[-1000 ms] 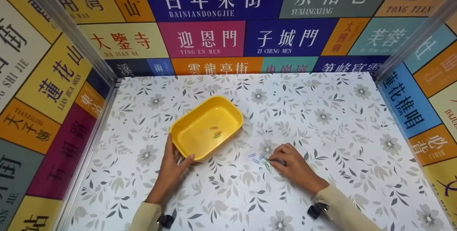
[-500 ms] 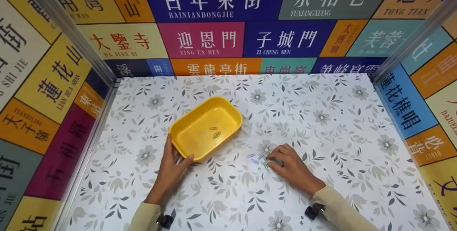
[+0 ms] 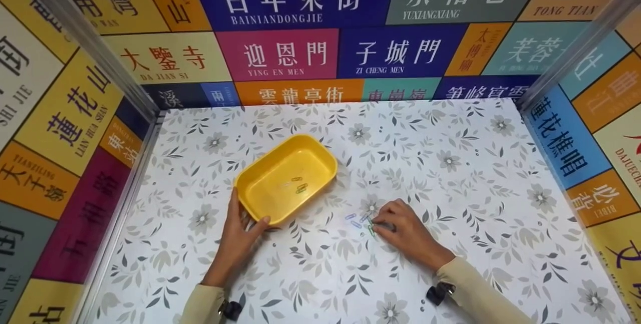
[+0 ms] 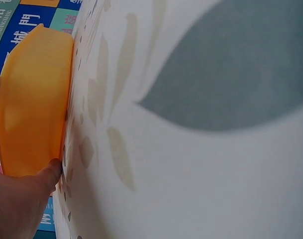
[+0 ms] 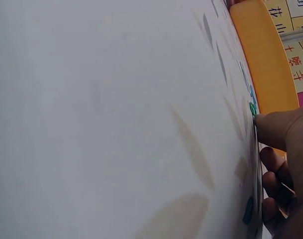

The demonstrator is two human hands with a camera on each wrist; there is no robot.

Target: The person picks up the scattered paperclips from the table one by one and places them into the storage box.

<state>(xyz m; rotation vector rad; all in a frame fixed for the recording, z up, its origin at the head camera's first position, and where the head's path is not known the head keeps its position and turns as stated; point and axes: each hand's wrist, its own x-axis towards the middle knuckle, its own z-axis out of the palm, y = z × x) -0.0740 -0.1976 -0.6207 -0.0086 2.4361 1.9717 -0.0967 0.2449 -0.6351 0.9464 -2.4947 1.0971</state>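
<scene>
A yellow plastic tub (image 3: 273, 201) rests at an angle on the table. Its near-left corner is gripped by my left hand (image 3: 239, 244), thumb at the near rim and fingers along the left side. Green paper clips (image 3: 301, 189) and fainter ones lie inside it. My right hand (image 3: 410, 236) has its thumb and forefinger at a green paper clip (image 3: 371, 229), pinching it close to the tabletop, the other fingers curled under. Pale purple paper clips (image 3: 356, 224) lie just left of those fingertips. In the right wrist view, the thumb (image 5: 273, 127) meets the green clip.
A white cloth with grey flowers and leaves (image 3: 448, 161) covers the table. Colourful panels with Chinese lettering (image 3: 290, 1) stand along the back and both sides. Each wrist wears a black strap mount (image 3: 436, 294).
The right fingertips shift slightly at the green paper clips, staying low by the table. The left hand keeps its grip on the tub. The whole head view drifts slightly.
</scene>
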